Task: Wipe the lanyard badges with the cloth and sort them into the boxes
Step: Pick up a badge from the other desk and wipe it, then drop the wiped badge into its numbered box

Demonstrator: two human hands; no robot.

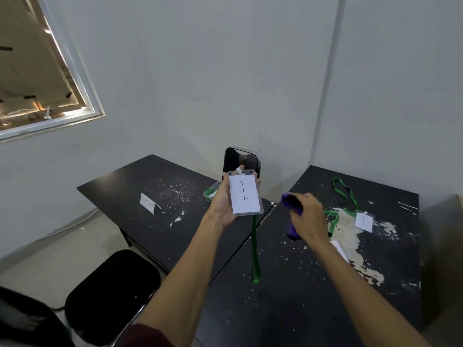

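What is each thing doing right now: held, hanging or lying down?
Clear plastic badge marked 1: held upright in the left hand.
Green lanyard strap: hanging loose below that badge.
Purple cloth: bunched in the right hand, apart from the badge.
Second clear badge: lying flat on the right black table.
White folded paper sign: standing on the left black table.

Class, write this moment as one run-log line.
left hand: holds badge marked 1, green lanyard hanging | right hand: grips purple cloth, apart from it | right table: second badge lying
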